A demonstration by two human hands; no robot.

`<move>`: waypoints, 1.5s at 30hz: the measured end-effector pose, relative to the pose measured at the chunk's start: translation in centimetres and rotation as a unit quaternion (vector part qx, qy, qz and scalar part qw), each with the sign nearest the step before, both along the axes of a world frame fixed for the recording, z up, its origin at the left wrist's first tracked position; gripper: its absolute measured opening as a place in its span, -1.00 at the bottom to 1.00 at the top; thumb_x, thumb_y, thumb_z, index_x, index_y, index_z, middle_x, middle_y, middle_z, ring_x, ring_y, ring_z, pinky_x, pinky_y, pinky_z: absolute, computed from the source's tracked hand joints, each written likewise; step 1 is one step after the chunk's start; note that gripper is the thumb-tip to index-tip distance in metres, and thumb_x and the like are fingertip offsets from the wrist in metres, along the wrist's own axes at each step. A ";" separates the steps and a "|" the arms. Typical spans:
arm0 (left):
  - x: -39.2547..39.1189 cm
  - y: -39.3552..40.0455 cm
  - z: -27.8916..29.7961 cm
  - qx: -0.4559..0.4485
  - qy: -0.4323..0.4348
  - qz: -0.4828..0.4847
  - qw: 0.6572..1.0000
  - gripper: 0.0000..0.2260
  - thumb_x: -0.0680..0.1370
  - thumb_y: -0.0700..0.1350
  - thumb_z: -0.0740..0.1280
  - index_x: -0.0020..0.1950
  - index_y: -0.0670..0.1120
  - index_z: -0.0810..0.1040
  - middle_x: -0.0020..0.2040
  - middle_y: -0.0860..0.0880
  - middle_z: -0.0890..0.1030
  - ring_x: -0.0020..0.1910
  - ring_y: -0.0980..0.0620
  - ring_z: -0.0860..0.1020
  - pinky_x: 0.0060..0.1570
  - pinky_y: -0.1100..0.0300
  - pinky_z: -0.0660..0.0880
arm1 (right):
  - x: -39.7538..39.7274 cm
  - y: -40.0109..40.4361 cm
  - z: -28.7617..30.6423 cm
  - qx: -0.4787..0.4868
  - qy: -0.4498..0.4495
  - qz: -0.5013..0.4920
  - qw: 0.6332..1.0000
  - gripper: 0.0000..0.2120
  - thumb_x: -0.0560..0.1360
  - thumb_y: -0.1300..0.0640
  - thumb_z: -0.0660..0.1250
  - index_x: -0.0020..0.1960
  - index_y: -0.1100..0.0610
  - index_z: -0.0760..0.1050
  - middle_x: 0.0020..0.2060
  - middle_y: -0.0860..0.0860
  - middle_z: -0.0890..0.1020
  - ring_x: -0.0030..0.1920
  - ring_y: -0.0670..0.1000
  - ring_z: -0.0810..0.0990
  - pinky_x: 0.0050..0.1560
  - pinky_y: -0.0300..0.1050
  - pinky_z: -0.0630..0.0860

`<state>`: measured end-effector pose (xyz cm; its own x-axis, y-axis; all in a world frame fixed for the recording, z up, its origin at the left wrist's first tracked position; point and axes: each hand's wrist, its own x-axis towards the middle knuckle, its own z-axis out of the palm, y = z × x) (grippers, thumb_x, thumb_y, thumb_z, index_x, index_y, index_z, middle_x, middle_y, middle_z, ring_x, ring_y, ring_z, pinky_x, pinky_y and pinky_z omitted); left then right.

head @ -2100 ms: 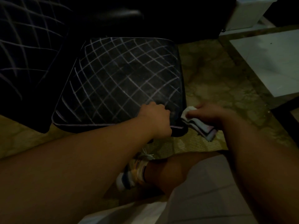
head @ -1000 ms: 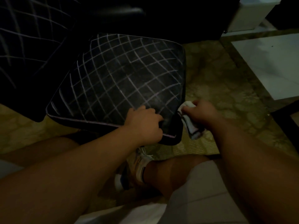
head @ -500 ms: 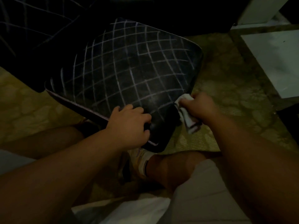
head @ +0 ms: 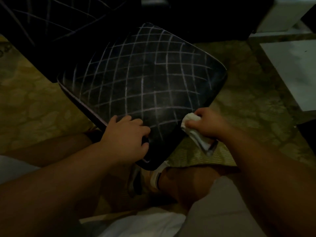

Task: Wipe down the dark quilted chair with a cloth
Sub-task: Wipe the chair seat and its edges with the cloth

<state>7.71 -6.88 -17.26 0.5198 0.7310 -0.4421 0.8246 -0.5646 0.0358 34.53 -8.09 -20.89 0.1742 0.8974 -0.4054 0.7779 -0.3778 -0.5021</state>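
**Cloth at the seat's near right edge**

The dark quilted chair seat point(head: 150, 86) sits in the middle of the view, turned so one corner points toward the person, its pale stitching making a diamond grid across the cushion. The right hand point(head: 207, 124) is clenched around a bunched white cloth point(head: 191, 119) and presses it against the seat's near right edge; a tail of the cloth hangs down under the wrist. The left hand point(head: 127, 136) grips the near left edge close to the corner, fingers curled over the top of the cushion, thumb side toward the rim.

To the far left rises the chair's quilted backrest point(head: 42, 23), very dark. Below the seat corner a foot in a white sock point(head: 156, 177) and shoe shows between the person's bare knees. The floor point(head: 248, 103) around is mottled greenish stone, with a pale slab point(head: 294, 69) at the right.
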 end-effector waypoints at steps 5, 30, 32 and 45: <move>-0.5 0.4 0.4 -0.005 0.014 0.017 1.000 -0.71 0.59 0.27 0.17 0.22 0.21 0.49 0.00 0.15 0.33 0.22 0.04 0.41 0.40 -0.21 0.28 | 2.1 1.2 -1.0 0.064 0.037 -0.218 0.973 -0.66 0.52 -0.12 0.36 0.17 0.08 0.53 -0.02 0.08 0.62 -0.08 0.04 0.58 -0.12 -0.05 0.52; 3.9 -6.1 -4.0 -0.046 -0.020 -0.065 0.997 -0.36 0.64 0.11 0.21 0.66 0.06 0.03 0.69 -0.01 -0.08 0.65 0.00 -0.13 0.56 -0.08 -0.08 | 3.4 1.0 -1.0 0.126 0.041 -0.271 0.954 -0.64 0.55 -0.07 0.35 0.26 0.10 0.48 0.07 0.05 0.56 -0.06 -0.01 0.52 -0.31 -0.23 0.31; 3.8 -6.4 -4.2 -0.056 -0.019 -0.040 0.997 -0.39 0.64 0.11 0.22 0.65 0.07 0.07 0.69 -0.02 -0.06 0.65 -0.01 -0.14 0.57 -0.14 -0.11 | 2.8 0.8 -1.1 0.112 0.034 -0.229 0.966 -0.61 0.54 -0.11 0.36 0.28 0.06 0.46 0.03 0.01 0.53 -0.03 0.01 0.53 -0.28 -0.19 0.35; 0.5 -7.3 -3.2 0.003 -0.060 0.121 0.991 -0.50 0.63 0.12 0.19 0.58 0.14 0.24 0.53 0.04 0.26 0.61 0.00 0.12 0.52 -0.29 0.03 | 2.4 -0.6 -0.4 0.129 -0.015 -0.240 0.962 -0.57 0.46 -0.14 0.40 0.23 0.05 0.48 0.05 0.05 0.59 -0.06 0.07 0.56 -0.14 -0.06 0.48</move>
